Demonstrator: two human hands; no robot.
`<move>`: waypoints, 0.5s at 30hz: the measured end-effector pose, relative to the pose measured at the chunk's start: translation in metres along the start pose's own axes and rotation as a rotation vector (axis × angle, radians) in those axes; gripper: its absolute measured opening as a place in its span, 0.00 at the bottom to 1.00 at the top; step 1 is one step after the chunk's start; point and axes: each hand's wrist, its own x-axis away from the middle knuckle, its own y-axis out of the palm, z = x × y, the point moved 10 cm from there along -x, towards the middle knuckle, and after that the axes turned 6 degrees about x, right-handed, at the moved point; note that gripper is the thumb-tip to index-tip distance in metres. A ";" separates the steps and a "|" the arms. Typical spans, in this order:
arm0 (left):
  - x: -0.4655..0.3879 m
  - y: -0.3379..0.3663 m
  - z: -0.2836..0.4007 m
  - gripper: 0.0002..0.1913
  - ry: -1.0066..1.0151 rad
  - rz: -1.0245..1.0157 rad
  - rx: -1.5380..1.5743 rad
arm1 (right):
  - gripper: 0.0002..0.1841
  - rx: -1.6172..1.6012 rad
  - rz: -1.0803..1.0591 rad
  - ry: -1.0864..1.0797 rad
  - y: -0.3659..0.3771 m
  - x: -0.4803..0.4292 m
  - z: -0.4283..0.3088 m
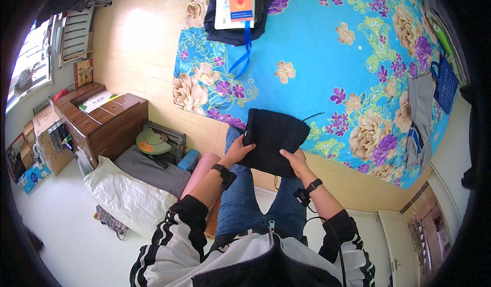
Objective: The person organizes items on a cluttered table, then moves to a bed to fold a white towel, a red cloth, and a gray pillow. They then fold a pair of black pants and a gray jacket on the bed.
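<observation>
A folded black cloth item (277, 143), probably a garment, is held up in front of my legs by both hands. My left hand (241, 149) grips its left side, with the thumb lying on top. On the lower right side my right hand (294, 159) has hold of it, thumb also on top and fingers underneath. A thin dark cord (313, 116) sticks out at its upper right. Behind it spreads a bed with a blue floral sheet (307, 53).
At the bed's far end lie dark folded clothes (224, 37) under papers and a badge (241, 7) with a blue lanyard. Grey clothing (420, 114) and a blue bag (447, 81) lie on the right. A wooden cabinet (119, 129) and a white sack (130, 195) stand left.
</observation>
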 end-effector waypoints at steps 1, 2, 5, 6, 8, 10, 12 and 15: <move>0.005 -0.023 -0.009 0.24 -0.065 0.030 -0.016 | 0.32 0.019 0.002 0.053 0.022 0.000 0.003; 0.008 -0.044 -0.005 0.22 -0.050 0.044 0.101 | 0.31 0.037 0.000 0.018 0.045 -0.004 -0.008; 0.016 -0.123 0.037 0.22 0.080 0.084 0.006 | 0.30 0.168 0.060 -0.198 0.106 -0.018 -0.070; 0.020 -0.146 0.056 0.22 0.122 0.086 0.070 | 0.30 0.115 0.049 -0.224 0.127 -0.021 -0.091; 0.021 -0.191 0.102 0.22 0.192 0.089 0.066 | 0.29 0.077 0.025 -0.300 0.160 -0.030 -0.139; 0.022 -0.228 0.152 0.23 0.381 0.131 0.081 | 0.29 0.110 0.032 -0.394 0.186 -0.040 -0.178; 0.002 -0.257 0.172 0.25 0.442 0.159 0.052 | 0.30 0.119 0.088 -0.469 0.206 -0.063 -0.194; -0.058 -0.296 0.170 0.29 0.511 0.318 -0.225 | 0.34 0.027 0.200 -0.486 0.223 -0.130 -0.179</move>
